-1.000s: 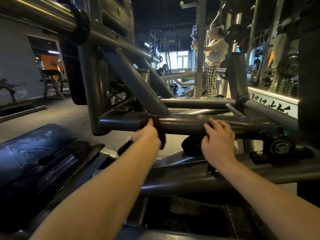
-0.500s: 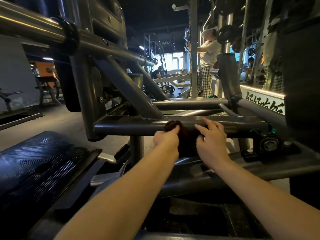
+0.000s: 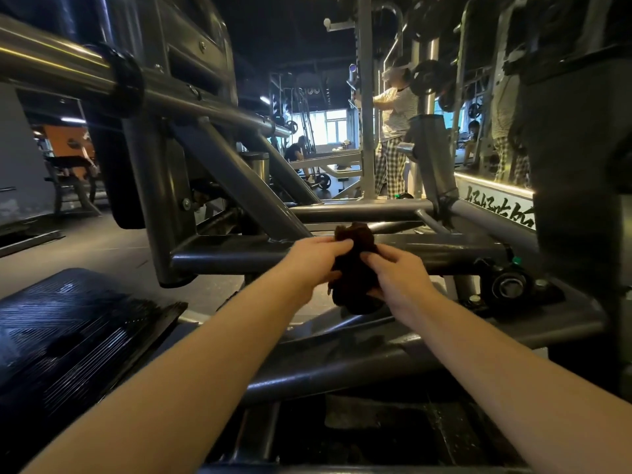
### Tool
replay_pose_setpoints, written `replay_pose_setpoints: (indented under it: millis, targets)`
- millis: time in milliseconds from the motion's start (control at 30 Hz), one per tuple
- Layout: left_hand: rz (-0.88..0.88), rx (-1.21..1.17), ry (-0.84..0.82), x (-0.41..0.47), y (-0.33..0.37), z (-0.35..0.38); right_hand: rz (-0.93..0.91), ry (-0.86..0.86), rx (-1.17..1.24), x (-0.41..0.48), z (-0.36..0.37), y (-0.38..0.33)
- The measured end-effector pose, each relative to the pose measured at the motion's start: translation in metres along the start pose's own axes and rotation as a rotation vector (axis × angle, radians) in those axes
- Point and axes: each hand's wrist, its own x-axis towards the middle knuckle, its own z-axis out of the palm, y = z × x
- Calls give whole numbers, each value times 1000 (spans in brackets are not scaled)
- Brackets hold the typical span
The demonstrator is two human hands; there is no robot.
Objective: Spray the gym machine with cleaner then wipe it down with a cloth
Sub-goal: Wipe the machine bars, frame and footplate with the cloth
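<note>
A dark brown cloth (image 3: 355, 268) is bunched between both my hands, just in front of the grey horizontal bar (image 3: 232, 255) of the gym machine. My left hand (image 3: 316, 261) pinches the cloth's upper left part. My right hand (image 3: 396, 275) grips its right side from below. The cloth's top edge rises above the bar and its lower part hangs under my hands. No spray bottle is in view.
A black ribbed pad (image 3: 61, 336) lies at the lower left. Slanted grey frame tubes (image 3: 236, 186) rise behind the bar. A bearing housing (image 3: 509, 285) sits at the bar's right end. A person in checked trousers (image 3: 390, 142) stands at a rack further back.
My two hands have come together from spread positions along the bar. The cloth has been gathered into a bunch and lifted slightly off the bar.
</note>
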Motion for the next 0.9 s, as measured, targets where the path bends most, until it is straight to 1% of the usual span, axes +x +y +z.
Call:
replay_pose_setpoints:
  millis: [67,133,200,267,333,367,400,533,600,667,733,767,900]
  targets:
    - [99,142,51,2,3,-12,-40,69,7,9,-7,-16]
    - [210,421,201,9,-5,-27,-195,187,-137,20,-18,-30]
    - [276,718,346,16,-17,-46,-384,273,-392,33,-29,-35]
    - [281,932,430,17,-29,-61,-416,231,-707,45,-30,-24]
    - [291,1038,470,16,-38,-73,-418,175,-1128,53,-18,-1]
    - [313,1061,480,16,-40,-77,-459,168,-1297,56,-7,10]
    - [339,1077,490,17,-43,-80,-505,153,-1374,60,6,18]
    - [441,1144,556,23,-51,-90,-631,4,-1357,68,62,25]
    - [470,1143,580,25,-52,-92,-673,-33,-1333,69,67,28]
    - [493,1126,576,27,-51,-92,-720,-39,-1335,68,51,31]
    - [530,1138,546,29,-47,-87,-733,7,-1345,68,24,30]
    - [550,1163,523,31,-45,-83,-713,60,-1333,70,9,28]
    - [635,1242,429,38,-43,-65,-558,336,-1262,79,-43,24]
